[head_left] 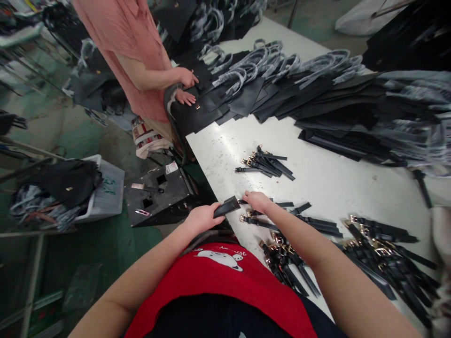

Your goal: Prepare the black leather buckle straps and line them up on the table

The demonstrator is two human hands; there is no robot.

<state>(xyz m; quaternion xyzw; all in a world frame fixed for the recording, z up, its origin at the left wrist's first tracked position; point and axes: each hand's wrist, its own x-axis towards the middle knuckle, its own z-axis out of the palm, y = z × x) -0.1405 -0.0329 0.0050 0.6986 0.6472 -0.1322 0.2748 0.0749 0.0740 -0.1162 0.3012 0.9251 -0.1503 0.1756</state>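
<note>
My left hand is closed on one end of a short black leather strap, held at the near left edge of the white table. My right hand rests on the table just right of it, fingers curled on the strap's other end among loose buckled straps. A small pile of black straps with gold buckles lies further out. More buckled straps are heaped on the near right.
A person in a pink top stands at the table's far left corner, both hands on a black bag. Flat black bags with wrapped handles cover the far side. A black machine and a white crate stand on the floor at left.
</note>
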